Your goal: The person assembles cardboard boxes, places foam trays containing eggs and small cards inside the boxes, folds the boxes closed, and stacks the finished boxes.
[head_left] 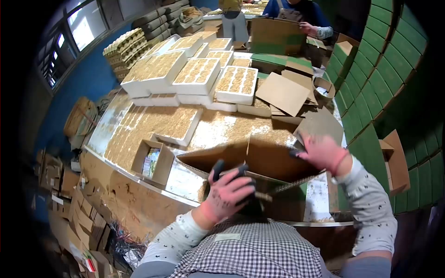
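From where I stand, the open cardboard box (287, 160) sits right by the near edge of the tabletop (185, 183). The left hand (227, 194) has its fingers spread loosely at the box's near side; the right hand (322, 153) curls its fingers at the right end, though I can't tell whether they grip. At the box's nine o'clock, past a white strip, a small carton (163, 166) holds colourful packets (150, 160). White trays (234, 97) at eleven carry tan contents; cardboard sheets (282, 92) lie near twelve.
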`<action>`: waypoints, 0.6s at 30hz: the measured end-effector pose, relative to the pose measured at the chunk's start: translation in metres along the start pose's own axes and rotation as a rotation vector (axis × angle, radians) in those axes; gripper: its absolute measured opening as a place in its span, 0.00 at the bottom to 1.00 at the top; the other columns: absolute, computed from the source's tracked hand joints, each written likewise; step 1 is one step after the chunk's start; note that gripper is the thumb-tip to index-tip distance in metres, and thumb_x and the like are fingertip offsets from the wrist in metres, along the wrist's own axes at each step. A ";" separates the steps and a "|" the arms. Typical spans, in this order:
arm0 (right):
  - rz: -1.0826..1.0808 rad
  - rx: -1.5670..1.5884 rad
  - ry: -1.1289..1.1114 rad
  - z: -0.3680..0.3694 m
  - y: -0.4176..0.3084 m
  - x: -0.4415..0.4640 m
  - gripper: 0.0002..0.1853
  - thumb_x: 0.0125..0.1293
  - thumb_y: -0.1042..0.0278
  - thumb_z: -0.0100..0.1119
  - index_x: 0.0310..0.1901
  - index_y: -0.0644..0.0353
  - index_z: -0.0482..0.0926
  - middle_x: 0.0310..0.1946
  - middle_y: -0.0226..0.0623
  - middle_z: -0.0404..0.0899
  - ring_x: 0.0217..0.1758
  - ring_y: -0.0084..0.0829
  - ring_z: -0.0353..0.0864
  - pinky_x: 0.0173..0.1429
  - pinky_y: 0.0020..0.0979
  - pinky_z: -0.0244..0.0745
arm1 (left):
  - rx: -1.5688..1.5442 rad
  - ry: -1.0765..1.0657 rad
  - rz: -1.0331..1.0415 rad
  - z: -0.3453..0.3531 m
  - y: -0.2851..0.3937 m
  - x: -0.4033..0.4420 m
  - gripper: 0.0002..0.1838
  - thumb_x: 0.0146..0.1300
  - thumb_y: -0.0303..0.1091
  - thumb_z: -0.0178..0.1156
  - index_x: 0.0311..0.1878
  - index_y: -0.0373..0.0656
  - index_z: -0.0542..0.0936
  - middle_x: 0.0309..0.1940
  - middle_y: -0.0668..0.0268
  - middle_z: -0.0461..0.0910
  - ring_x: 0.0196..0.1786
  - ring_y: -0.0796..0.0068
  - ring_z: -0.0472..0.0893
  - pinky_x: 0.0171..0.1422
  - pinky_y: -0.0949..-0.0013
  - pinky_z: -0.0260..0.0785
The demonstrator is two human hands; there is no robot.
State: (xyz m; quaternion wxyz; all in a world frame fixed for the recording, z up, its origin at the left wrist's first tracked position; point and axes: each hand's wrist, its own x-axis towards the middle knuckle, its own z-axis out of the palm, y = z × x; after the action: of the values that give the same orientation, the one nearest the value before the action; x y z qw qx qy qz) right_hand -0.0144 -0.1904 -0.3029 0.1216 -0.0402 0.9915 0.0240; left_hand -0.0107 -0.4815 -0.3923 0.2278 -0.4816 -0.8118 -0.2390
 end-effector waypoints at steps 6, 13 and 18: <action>0.024 -0.009 0.377 0.033 -0.039 0.079 0.29 0.59 0.48 0.58 0.57 0.58 0.69 0.46 0.44 0.78 0.54 0.39 0.77 0.58 0.39 0.70 | -0.555 -0.344 -0.046 -0.066 -0.047 0.039 0.34 0.45 0.45 0.67 0.57 0.43 0.73 0.56 0.55 0.72 0.62 0.54 0.68 0.70 0.53 0.55; -0.446 0.327 0.141 0.027 -0.025 -0.044 0.44 0.37 0.47 0.71 0.60 0.54 0.70 0.65 0.44 0.62 0.71 0.51 0.53 0.75 0.54 0.35 | 0.009 -0.513 -0.161 -0.016 -0.073 0.055 0.20 0.59 0.48 0.58 0.51 0.49 0.79 0.52 0.64 0.77 0.59 0.64 0.73 0.69 0.61 0.56; -0.307 0.114 0.351 0.095 -0.063 -0.005 0.30 0.47 0.56 0.66 0.54 0.55 0.75 0.55 0.42 0.71 0.62 0.46 0.67 0.66 0.46 0.58 | 0.174 -0.405 -0.229 0.066 -0.080 0.083 0.19 0.59 0.52 0.55 0.31 0.45 0.83 0.36 0.62 0.81 0.53 0.61 0.74 0.66 0.59 0.56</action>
State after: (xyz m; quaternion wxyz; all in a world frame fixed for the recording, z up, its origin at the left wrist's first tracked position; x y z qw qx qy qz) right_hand 0.0187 -0.2474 -0.3958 -0.0483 -0.1870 0.9795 -0.0581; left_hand -0.1264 -0.4195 -0.4078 0.0725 -0.4032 -0.9077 -0.0909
